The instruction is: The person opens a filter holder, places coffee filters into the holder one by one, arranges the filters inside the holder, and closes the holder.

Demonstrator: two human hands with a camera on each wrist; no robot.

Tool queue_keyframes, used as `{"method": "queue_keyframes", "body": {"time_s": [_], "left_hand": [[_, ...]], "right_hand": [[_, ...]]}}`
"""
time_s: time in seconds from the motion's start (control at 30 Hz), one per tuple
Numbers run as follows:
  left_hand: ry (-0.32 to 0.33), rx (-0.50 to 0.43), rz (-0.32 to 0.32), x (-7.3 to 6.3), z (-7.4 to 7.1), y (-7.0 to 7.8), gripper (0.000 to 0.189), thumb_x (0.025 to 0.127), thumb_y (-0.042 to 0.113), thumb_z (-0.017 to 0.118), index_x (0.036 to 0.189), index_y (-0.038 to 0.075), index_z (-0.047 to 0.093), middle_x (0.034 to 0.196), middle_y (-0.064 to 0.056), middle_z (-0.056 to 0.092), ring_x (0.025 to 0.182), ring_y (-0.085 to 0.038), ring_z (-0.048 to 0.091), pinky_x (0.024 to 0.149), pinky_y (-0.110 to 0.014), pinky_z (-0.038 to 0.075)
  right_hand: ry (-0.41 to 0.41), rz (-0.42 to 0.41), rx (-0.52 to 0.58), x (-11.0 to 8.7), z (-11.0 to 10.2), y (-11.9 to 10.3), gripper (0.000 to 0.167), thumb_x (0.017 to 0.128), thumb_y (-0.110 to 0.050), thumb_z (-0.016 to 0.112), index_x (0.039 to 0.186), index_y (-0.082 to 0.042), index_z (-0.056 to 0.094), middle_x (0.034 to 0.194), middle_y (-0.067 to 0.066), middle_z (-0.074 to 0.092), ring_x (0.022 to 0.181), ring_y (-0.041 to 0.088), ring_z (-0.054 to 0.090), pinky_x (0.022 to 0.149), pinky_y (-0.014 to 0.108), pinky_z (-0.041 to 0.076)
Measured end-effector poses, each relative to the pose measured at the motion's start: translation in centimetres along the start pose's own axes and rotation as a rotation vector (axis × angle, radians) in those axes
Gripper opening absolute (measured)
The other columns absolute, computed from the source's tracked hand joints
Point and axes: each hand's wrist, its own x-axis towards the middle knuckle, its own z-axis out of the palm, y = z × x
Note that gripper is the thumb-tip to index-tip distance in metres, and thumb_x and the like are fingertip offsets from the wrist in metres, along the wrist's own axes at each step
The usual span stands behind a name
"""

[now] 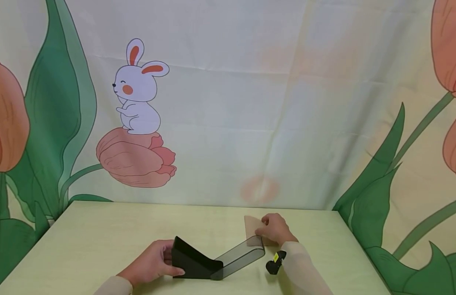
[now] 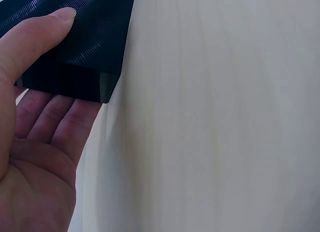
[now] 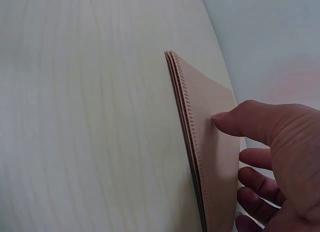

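My left hand (image 1: 151,261) grips a black wedge-shaped box (image 1: 192,263) at its left end. In the left wrist view the thumb presses the ribbed face of the box and the fingers lie behind it. A smoky see-through lid (image 1: 239,259) is swung open to the right of the box. Behind the lid, my right hand (image 1: 276,229) pinches a thin stack of brown coffee filters (image 3: 207,112), thumb on the near face and fingers behind. The crimped edge of the filters shows in the right wrist view. The inside of the box is hidden.
The pale wood-grain table (image 1: 121,221) runs back to a printed cloth backdrop (image 1: 220,143) with a rabbit and tulips. A small black camera (image 1: 275,263) with a yellow label sits at the right wrist, close to the lid's end.
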Motion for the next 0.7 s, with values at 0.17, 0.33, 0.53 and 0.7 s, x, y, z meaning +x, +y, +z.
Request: {"method": "queue_keyframes", "body": {"time_s": [0.17, 0.33, 0.53, 0.7], "left_hand": [[-0.001, -0.003, -0.008, 0.0, -0.02, 0.13, 0.048, 0.077, 0.01, 0.09, 0.12, 0.005, 0.069, 0.119, -0.012, 0.076, 0.105, -0.024, 0.074, 0.089, -0.027, 0.061], [0.0, -0.005, -0.002, 0.07, -0.06, 0.17, 0.048, 0.078, 0.009, 0.089, 0.121, 0.003, 0.068, 0.118, -0.012, 0.076, 0.104, -0.022, 0.074, 0.089, -0.027, 0.061], [0.003, 0.0, -0.009, 0.11, -0.14, 0.04, 0.049, 0.078, 0.01, 0.089, 0.121, 0.004, 0.068, 0.118, -0.012, 0.076, 0.104, -0.023, 0.074, 0.089, -0.027, 0.061], [0.011, 0.014, -0.02, 0.06, -0.12, 0.05, 0.049, 0.077, 0.011, 0.09, 0.121, 0.005, 0.068, 0.118, -0.012, 0.076, 0.105, -0.024, 0.074, 0.089, -0.027, 0.061]], "right_hand": [[-0.005, 0.006, 0.007, 0.28, 0.13, 0.07, 0.047, 0.082, -0.026, 0.084, 0.12, -0.002, 0.069, 0.113, 0.01, 0.068, 0.1, 0.026, 0.061, 0.093, 0.048, 0.056], [-0.004, -0.006, 0.019, 0.89, 0.2, 0.31, 0.047, 0.08, -0.025, 0.085, 0.117, -0.002, 0.068, 0.111, 0.009, 0.067, 0.098, 0.025, 0.06, 0.092, 0.046, 0.056], [-0.015, -0.015, 0.023, 0.89, 0.18, 0.37, 0.052, 0.08, -0.023, 0.086, 0.122, -0.001, 0.065, 0.114, 0.011, 0.067, 0.1, 0.026, 0.06, 0.094, 0.046, 0.056], [-0.018, -0.035, 0.027, 0.64, 0.21, 0.36, 0.055, 0.08, -0.022, 0.085, 0.128, -0.001, 0.066, 0.119, 0.013, 0.068, 0.103, 0.027, 0.062, 0.096, 0.048, 0.056]]}}
